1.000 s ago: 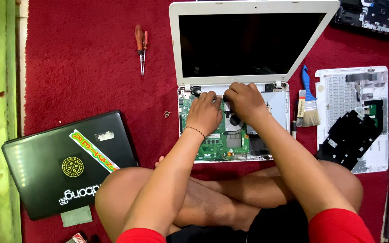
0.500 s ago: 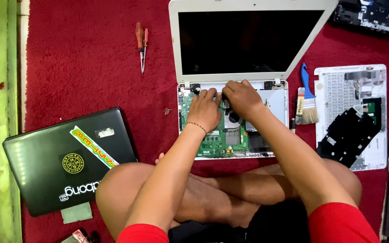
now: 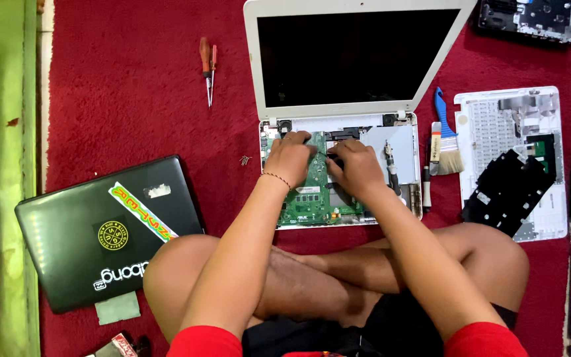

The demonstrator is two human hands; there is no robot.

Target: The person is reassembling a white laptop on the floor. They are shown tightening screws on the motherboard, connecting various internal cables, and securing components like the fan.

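Observation:
A white laptop [image 3: 338, 116] lies open on the red carpet with its keyboard cover off, so the green circuit board [image 3: 312, 201] shows. My left hand [image 3: 291, 157] rests on the upper left of the board near the hinge, fingers bent down onto it. My right hand [image 3: 357, 168] is over the middle of the board, its fingertips pinched on a thin dark item [image 3: 328, 155] that points toward the left hand. I cannot tell what kind of item it is. A screwdriver [image 3: 390, 170] lies inside the base to the right of my hand.
A closed black laptop with stickers [image 3: 100, 231] lies at the left. Two red-handled tools [image 3: 206, 66] lie on the carpet [image 3: 133, 79]. A blue-handled brush [image 3: 445, 142], a white keyboard cover [image 3: 497, 125] with a black panel [image 3: 510, 192], and small screws [image 3: 246, 160] lie around. My crossed legs sit below.
My right hand has drawn back a little toward me over the board. The left hand has stayed almost in place.

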